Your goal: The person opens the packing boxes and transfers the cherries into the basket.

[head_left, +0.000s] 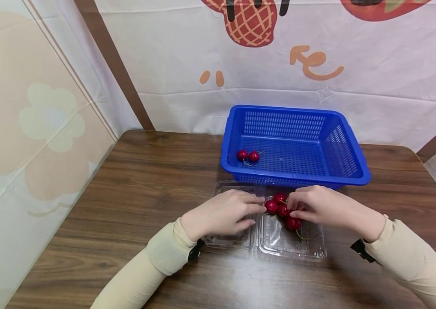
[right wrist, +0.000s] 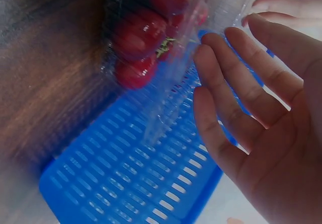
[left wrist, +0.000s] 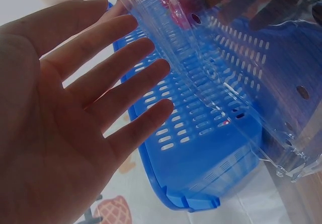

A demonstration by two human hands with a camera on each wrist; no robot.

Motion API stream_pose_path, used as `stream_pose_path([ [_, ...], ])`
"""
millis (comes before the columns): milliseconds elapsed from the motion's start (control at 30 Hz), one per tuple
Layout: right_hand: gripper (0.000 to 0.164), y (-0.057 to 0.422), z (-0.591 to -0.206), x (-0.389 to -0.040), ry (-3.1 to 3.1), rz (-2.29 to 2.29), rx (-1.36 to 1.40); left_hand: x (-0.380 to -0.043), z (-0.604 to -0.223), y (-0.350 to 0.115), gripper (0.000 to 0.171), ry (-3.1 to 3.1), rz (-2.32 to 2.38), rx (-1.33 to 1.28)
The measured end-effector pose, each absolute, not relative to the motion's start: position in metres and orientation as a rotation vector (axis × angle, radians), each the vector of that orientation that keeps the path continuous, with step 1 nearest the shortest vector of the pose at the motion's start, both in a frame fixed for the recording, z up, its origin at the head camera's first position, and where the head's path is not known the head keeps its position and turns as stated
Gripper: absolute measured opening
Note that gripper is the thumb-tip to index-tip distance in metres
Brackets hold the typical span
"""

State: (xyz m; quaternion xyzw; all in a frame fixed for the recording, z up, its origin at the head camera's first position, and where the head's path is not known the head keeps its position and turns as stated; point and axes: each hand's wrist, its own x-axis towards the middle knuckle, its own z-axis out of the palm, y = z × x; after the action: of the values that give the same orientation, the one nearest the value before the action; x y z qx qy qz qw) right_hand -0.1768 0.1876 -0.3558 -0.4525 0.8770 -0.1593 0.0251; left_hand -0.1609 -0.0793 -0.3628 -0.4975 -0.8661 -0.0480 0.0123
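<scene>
A clear plastic clamshell box (head_left: 279, 248) lies opened flat on the table, its two halves side by side. Several red cherries (head_left: 271, 207) are grouped in the right half, one with a green stem. Over the left half is my left hand (head_left: 227, 212), fingers extended, the tips right beside the leftmost cherry. The left wrist view shows that hand's palm (left wrist: 60, 113) with nothing held. My right hand (head_left: 320, 206) is at the right side of the cherries, fingers gently bent. Its fingers look loose and spread in the right wrist view, beside the cherries (right wrist: 138, 35), with nothing pinched.
Just behind the box stands a blue perforated basket (head_left: 296, 177) with two stemmed cherries (head_left: 254, 157) at its left end. The wooden table (head_left: 136, 184) ends at a printed cloth (head_left: 171, 107) hanging along the back and left.
</scene>
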Motion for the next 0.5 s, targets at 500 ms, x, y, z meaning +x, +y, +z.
stream_pose_path([
  [500,0.014,0.184,-0.370,-0.173,2.702,-0.444,-1.392,-0.161,-0.362,-0.079,0.039,-2.707,-0.154,-1.555],
])
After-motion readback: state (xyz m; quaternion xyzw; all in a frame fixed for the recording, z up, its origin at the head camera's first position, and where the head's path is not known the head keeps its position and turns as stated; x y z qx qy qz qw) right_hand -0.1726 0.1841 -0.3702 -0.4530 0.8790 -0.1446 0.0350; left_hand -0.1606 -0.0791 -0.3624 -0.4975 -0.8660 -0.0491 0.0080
